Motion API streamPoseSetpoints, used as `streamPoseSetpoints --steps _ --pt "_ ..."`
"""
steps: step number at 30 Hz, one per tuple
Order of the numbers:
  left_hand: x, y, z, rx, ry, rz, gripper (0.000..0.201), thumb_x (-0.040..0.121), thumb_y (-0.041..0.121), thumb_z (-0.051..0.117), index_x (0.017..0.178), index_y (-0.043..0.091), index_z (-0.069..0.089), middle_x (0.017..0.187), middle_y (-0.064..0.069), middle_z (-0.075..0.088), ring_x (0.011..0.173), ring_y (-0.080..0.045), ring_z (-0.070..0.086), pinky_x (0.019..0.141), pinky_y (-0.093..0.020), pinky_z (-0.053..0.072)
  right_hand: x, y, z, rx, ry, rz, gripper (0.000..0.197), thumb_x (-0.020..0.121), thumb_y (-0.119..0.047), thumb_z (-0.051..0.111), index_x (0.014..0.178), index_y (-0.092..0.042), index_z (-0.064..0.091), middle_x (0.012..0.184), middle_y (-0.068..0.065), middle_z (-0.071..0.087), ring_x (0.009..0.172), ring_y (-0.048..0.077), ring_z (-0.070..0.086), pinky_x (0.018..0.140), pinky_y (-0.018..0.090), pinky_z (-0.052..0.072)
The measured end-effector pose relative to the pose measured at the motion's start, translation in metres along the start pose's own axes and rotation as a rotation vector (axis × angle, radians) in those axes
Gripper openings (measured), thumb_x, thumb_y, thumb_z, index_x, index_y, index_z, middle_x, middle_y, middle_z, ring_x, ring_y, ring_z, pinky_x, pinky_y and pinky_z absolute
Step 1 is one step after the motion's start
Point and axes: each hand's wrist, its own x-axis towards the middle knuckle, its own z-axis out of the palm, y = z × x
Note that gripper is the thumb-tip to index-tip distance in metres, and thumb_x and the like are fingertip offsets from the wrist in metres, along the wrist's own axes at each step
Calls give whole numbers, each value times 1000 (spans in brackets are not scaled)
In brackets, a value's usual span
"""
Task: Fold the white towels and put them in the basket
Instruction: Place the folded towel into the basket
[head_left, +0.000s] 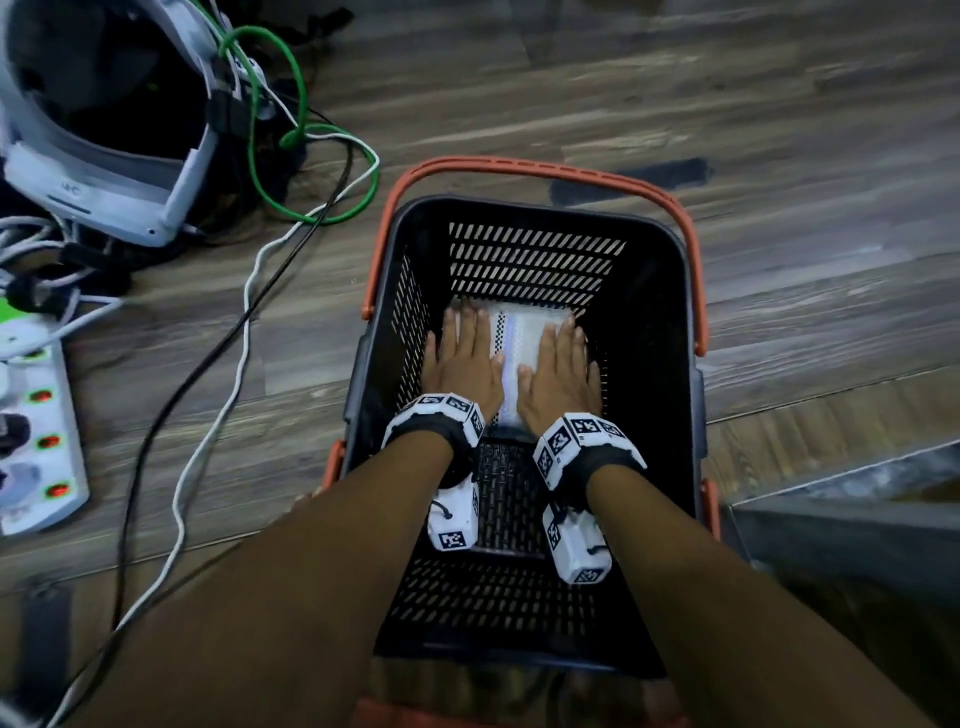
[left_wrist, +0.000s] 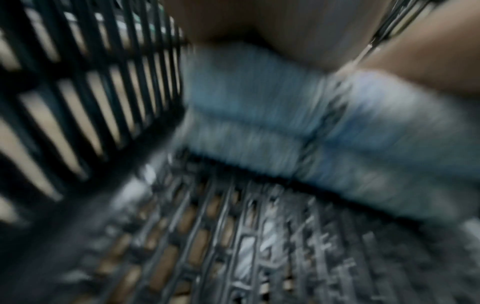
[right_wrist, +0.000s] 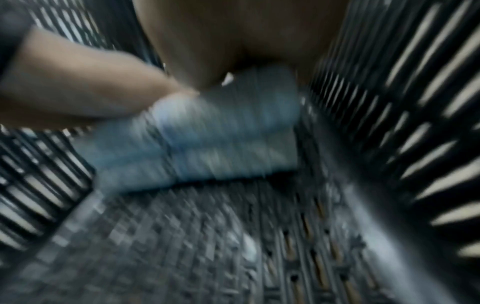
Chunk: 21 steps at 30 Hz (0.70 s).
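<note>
A folded white towel (head_left: 522, 343) with a patterned stripe lies on the floor of the black basket (head_left: 670, 364), against its far wall. My left hand (head_left: 462, 358) lies flat on the towel's left half, fingers straight. My right hand (head_left: 563, 371) lies flat on its right half, likewise with straight fingers. In the blurred left wrist view the towel (left_wrist: 272, 123) shows as a stack of two folded layers under my palm (left_wrist: 272, 26). The right wrist view shows the same towel (right_wrist: 221, 139) beneath my right palm (right_wrist: 233, 30), with my left hand (right_wrist: 78, 86) beside it.
The basket has orange handles (head_left: 535, 169) folded outward and stands on a wooden floor (head_left: 779, 130). To the left lie a white headset (head_left: 104, 156), green, white and black cables (head_left: 270, 156) and a power strip (head_left: 41, 441). A grey ledge (head_left: 857, 519) sits at right.
</note>
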Motion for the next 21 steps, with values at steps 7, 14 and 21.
streamPoseSetpoints --steps 7,14,21 --pt "-66 10 -67 -111 -271 -56 42 97 36 31 118 4 48 125 -19 52 109 -33 53 90 -41 46 -49 -4 -63 -52 -353 23 32 94 -29 38 90 -2 54 107 20 56 89 30 55 73 31 42" --pt "-160 38 -173 0 -194 32 43 98 38 36 117 4 53 118 -17 58 105 -34 58 79 -33 45 -140 -10 -176 -38 -221 12 37 89 -33 45 59 -12 40 60 5 43 56 22 43 59 27 37" --pt "-270 107 -340 -25 159 184 37 94 30 44 103 0 63 108 -21 64 103 -35 60 80 -34 46 -247 22 -331 2 110 42 15 81 -38 53 73 -29 62 73 7 55 75 25 60 72 27 43"
